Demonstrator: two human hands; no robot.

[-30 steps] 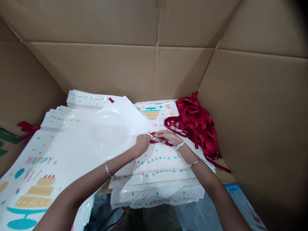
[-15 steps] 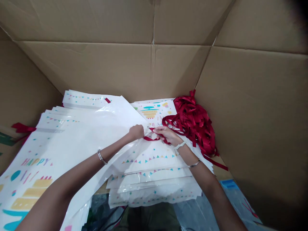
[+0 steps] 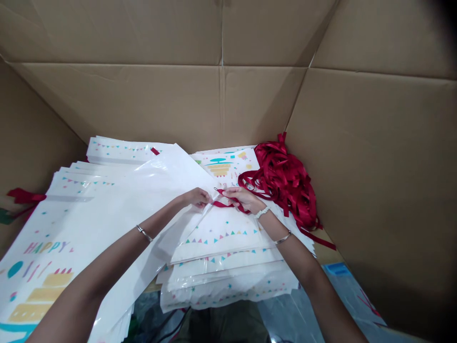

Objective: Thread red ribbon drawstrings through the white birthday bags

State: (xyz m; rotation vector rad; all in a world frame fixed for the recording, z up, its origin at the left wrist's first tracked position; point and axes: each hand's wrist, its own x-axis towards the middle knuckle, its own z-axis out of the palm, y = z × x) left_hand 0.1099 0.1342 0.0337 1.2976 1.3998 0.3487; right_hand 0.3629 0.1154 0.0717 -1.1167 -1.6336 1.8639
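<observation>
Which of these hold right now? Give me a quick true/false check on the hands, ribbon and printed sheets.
1. The right hand holds a length of red ribbon. True.
2. The tangled ribbon pile sits left of both hands. False: the tangled ribbon pile sits to their right.
3. The large plastic sheet at left carries the word HAPPY. True.
4. The hands are clasped together. False: a gap separates the left hand from the right.
5. The white wristband is on the right wrist. True.

Has bags (image 3: 121, 205) at left, lapping over a stack (image 3: 210, 243) in the middle. Has ribbons (image 3: 285, 183) heaped along the stack's right edge, with cardboard (image 3: 160, 105) behind and on both sides.
</observation>
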